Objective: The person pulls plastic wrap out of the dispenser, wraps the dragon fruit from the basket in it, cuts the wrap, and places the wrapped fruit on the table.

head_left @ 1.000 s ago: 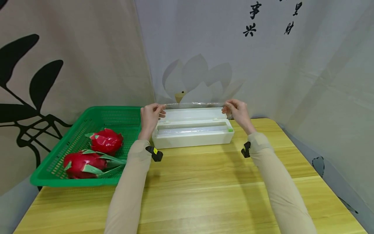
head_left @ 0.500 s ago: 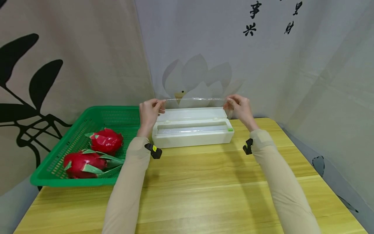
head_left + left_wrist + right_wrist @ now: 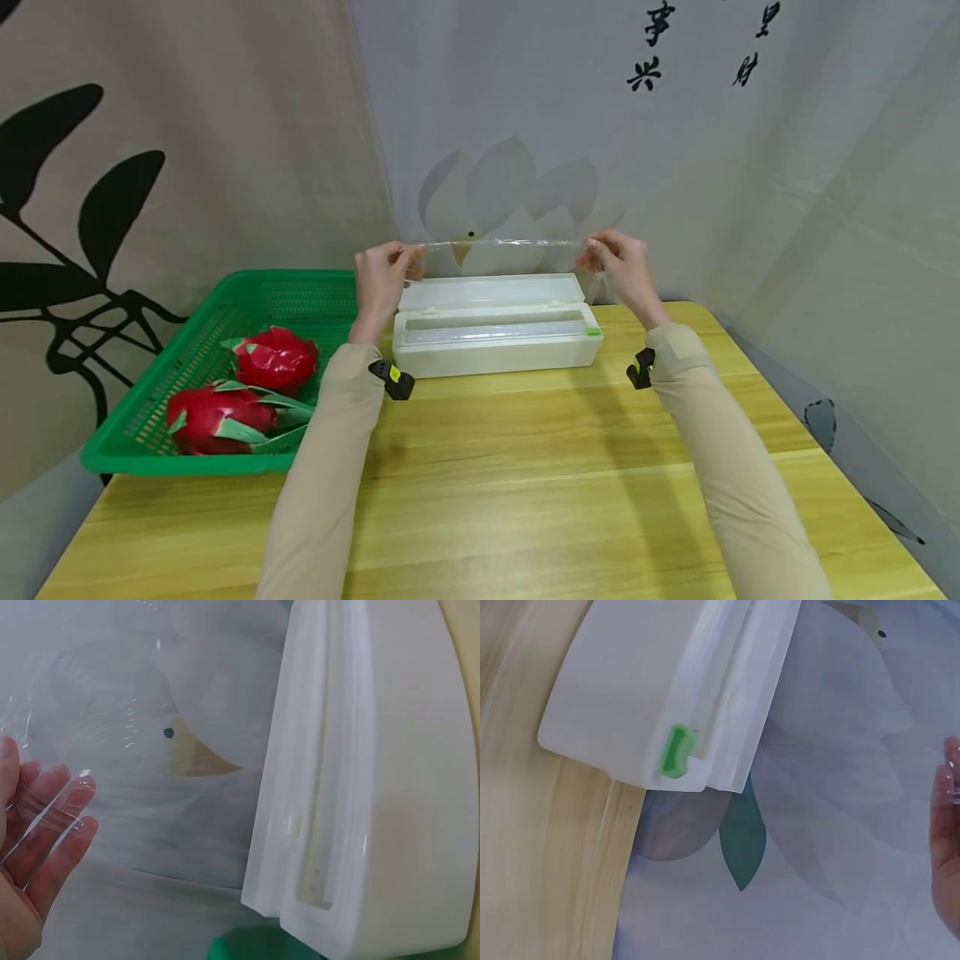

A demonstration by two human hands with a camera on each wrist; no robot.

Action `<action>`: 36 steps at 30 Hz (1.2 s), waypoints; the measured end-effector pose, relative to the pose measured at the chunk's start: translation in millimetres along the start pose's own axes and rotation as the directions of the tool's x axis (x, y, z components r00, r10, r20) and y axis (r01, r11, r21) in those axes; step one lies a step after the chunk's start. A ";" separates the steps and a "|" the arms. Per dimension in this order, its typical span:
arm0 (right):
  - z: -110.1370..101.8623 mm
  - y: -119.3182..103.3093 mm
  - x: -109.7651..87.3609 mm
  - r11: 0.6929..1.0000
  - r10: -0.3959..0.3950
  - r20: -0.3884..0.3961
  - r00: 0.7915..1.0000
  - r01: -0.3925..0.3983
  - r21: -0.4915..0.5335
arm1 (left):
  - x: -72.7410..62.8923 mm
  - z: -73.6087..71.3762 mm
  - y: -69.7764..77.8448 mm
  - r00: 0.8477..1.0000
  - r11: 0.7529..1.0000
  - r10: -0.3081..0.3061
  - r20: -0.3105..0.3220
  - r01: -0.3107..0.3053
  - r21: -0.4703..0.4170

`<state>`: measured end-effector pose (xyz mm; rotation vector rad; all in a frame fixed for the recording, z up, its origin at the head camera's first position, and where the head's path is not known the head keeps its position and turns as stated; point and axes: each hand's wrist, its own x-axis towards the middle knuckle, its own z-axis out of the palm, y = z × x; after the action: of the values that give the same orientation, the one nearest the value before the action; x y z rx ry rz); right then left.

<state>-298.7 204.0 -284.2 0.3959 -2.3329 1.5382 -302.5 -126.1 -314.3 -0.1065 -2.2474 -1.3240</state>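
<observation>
Clear cling film (image 3: 502, 257) stretches upright behind and above a white cling film dispenser box (image 3: 495, 357), whose lid (image 3: 491, 292) stands raised at the back. My left hand (image 3: 381, 283) pinches the film's upper left corner between thumb and forefinger; in the left wrist view its other fingers (image 3: 56, 855) show with film across them. At the upper right corner my right hand (image 3: 622, 271) pinches the film, and a loose strip hangs below it. Only part of that hand (image 3: 949, 832) shows in the right wrist view. A green slider (image 3: 677, 751) sits at the box's right end.
A green plastic basket (image 3: 180, 468) stands on the left of the wooden table (image 3: 510, 492), close to the left forearm. Two red dragon fruits (image 3: 276, 360) with green leaf tips lie in it. A printed cloth curtain (image 3: 487, 100) hangs directly behind the table.
Both hands have risen, drawing the film's top edge higher above the box. The hands have spread slightly apart. The box and basket have stayed in place.
</observation>
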 end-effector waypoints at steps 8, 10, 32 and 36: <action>-2.5 -8.7 0.6 0.999 -0.036 -0.010 0.999 0.037 0.008 | 3.1 -3.0 6.5 1.000 1.000 0.017 -0.016 -0.017 0.002; -3.5 -10.8 0.7 0.999 -0.038 -0.010 0.999 0.038 0.014 | 3.9 -3.8 8.6 1.000 1.000 0.019 -0.018 -0.019 -0.007; -11.4 -30.2 4.6 0.996 -0.083 -0.033 0.996 0.084 0.035 | 10.4 -14.6 28.4 0.998 0.999 0.050 -0.044 -0.050 0.009; -13.1 -32.9 5.2 0.995 -0.079 -0.038 0.996 0.081 0.051 | 11.8 -15.8 31.5 0.997 0.998 0.062 -0.054 -0.061 0.007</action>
<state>-288.9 203.2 -249.7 0.4648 -2.2254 1.5580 -296.2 -125.2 -277.7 -0.1354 -2.1847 -1.2742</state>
